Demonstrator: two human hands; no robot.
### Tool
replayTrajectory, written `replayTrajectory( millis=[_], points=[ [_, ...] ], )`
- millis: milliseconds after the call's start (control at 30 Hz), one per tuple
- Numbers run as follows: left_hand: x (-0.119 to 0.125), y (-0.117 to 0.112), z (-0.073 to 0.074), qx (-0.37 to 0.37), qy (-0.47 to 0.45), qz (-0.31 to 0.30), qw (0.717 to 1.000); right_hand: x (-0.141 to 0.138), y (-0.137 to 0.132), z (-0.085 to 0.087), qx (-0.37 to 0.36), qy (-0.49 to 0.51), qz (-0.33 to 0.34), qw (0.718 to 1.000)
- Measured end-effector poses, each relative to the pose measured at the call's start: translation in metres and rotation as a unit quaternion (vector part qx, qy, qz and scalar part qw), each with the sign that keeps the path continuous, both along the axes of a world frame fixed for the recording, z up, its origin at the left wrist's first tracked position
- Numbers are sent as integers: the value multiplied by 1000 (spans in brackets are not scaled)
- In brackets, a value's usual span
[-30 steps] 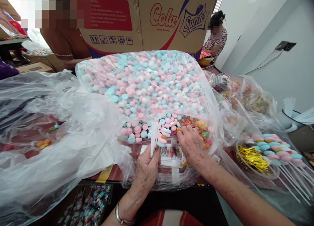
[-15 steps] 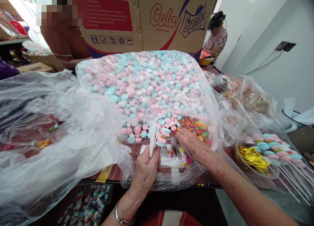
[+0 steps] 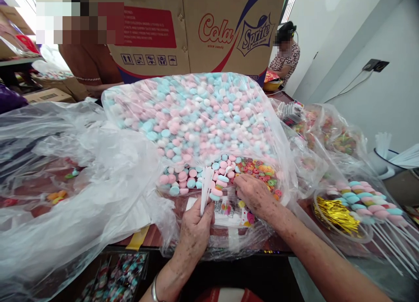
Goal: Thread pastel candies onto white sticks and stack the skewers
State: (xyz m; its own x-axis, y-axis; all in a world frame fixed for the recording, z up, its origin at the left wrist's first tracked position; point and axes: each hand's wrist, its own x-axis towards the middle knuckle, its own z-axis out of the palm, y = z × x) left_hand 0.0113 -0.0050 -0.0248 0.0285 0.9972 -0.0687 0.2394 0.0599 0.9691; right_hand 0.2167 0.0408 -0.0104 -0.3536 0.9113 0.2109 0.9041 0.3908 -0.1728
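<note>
At lower centre, the left hand (image 3: 195,223) curls round white sticks (image 3: 206,186), which look light, stiff and smooth, best gripped low. Just right of their tops, at mid-frame, slants a marshmallow skewer (image 3: 218,188); its pieces look soft and easily dented, so its stick seems the safer hold. Right of centre, the right hand (image 3: 254,195) bunches its fingers beside gummy rings (image 3: 258,167); whether it pinches one, I cannot tell.
</note>
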Motion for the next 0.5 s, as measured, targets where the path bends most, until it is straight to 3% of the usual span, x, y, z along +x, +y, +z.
replayTrajectory(
  millis=[133, 233, 333, 500],
  points=[
    [1, -1, 5, 7, 8, -14, 1000, 10, 10, 4, 1, 150, -21, 989],
    [1, -1, 4, 3, -1, -14, 1000, 18, 11, 12, -4, 187, -3, 982],
    [1, -1, 2, 6, -3, -15, 1000, 18, 5, 15, -8, 145, 31, 989],
    [1, -2, 4, 6, 7, -15, 1000, 3, -7, 13, -17, -55, 50, 997]
  ],
)
